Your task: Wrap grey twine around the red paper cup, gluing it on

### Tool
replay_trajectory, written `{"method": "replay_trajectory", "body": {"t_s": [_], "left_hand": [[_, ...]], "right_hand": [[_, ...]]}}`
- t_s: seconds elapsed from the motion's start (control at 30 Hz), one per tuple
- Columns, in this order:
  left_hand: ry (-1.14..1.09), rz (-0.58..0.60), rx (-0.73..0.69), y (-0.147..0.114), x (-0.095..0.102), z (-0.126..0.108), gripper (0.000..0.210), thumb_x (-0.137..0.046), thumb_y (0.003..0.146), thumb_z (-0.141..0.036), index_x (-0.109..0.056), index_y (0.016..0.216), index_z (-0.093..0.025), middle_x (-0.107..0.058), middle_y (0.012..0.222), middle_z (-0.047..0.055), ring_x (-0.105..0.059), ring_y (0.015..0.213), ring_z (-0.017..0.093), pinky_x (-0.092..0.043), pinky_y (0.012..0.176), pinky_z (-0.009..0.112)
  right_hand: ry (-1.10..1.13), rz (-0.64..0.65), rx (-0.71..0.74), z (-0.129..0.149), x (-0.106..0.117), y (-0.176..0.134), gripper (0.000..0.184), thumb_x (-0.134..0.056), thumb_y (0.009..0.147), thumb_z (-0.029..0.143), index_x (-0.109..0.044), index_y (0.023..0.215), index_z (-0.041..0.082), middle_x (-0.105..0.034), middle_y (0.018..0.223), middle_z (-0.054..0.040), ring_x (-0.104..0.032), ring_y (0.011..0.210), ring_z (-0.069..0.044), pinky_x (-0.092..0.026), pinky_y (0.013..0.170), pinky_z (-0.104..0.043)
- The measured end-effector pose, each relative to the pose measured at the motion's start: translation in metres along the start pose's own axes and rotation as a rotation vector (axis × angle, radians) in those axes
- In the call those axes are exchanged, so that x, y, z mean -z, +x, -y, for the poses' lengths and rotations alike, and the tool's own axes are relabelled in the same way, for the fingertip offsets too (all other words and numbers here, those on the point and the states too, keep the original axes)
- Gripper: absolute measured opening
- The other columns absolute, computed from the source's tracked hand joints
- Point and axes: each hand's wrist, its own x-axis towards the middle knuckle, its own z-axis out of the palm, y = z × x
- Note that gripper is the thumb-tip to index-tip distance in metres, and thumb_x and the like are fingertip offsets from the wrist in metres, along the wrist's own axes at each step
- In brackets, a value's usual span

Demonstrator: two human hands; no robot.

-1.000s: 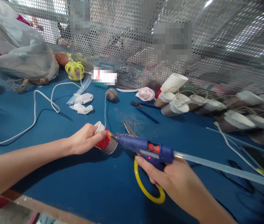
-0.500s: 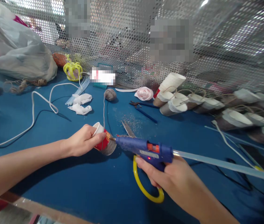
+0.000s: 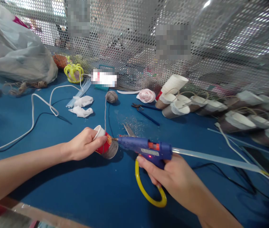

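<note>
My left hand (image 3: 84,144) grips a small red and white paper cup (image 3: 103,148), tilted on its side with its rim toward me. Grey yarn wraps the cup's base end, and a strand runs up to a ball of grey yarn (image 3: 112,97). In my right hand (image 3: 169,174) is a blue hot glue gun (image 3: 141,146), a red light glowing on its side and a clear glue stick (image 3: 205,155) sticking out of its back. Its nozzle meets the cup's side near my left thumb. Scissors (image 3: 150,198) with yellow handles lie beneath the gun, partly hidden.
Pliers (image 3: 146,114) and a pink ribbon roll (image 3: 146,95) lie beyond the scissors. Several wrapped cups (image 3: 176,109) with twine handles stand at the right. White scraps (image 3: 82,110), a white cable (image 3: 33,110) and a plastic bag (image 3: 25,53) are at the left. A perforated metal screen (image 3: 134,41) borders the back.
The glue gun's rear has shifted slightly left, its nozzle still at the cup. My left hand and the cup have hardly moved.
</note>
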Motion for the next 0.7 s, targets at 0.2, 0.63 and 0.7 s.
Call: {"method": "replay_trajectory", "body": {"t_s": [0.2, 0.63, 0.7], "left_hand": [[0.005, 0.001, -0.006, -0.0011, 0.0000, -0.0010, 0.038, -0.032, 0.084, -0.034, -0.046, 0.055, -0.013, -0.035, 0.051, -0.003, -0.029, 0.049, 0.008, -0.028, 0.045, 0.018], [-0.027, 0.004, 0.032, -0.0004, -0.0006, 0.0030, 0.042, -0.032, 0.084, -0.038, -0.052, 0.059, -0.010, -0.038, 0.053, -0.002, -0.031, 0.051, 0.008, -0.030, 0.048, 0.020], [-0.028, -0.001, 0.039, 0.0002, -0.0007, 0.0023, 0.042, -0.032, 0.084, -0.037, -0.052, 0.059, -0.011, -0.039, 0.053, -0.002, -0.032, 0.051, 0.008, -0.031, 0.048, 0.020]], "right_hand": [[-0.013, -0.037, 0.014, -0.0009, -0.0010, -0.0004, 0.044, -0.050, 0.075, 0.043, -0.036, 0.039, 0.022, -0.042, 0.034, 0.0052, -0.045, 0.033, -0.010, -0.044, 0.040, -0.020], [-0.075, -0.094, 0.070, -0.0044, -0.0041, -0.0023, 0.033, -0.052, 0.073, 0.040, -0.044, 0.045, 0.023, -0.041, 0.031, 0.0065, -0.043, 0.029, -0.011, -0.039, 0.033, -0.022], [-0.061, -0.088, 0.059, -0.0028, -0.0047, -0.0024, 0.038, -0.051, 0.074, 0.041, -0.041, 0.042, 0.023, -0.040, 0.031, 0.0064, -0.042, 0.029, -0.010, -0.039, 0.033, -0.022]]}}
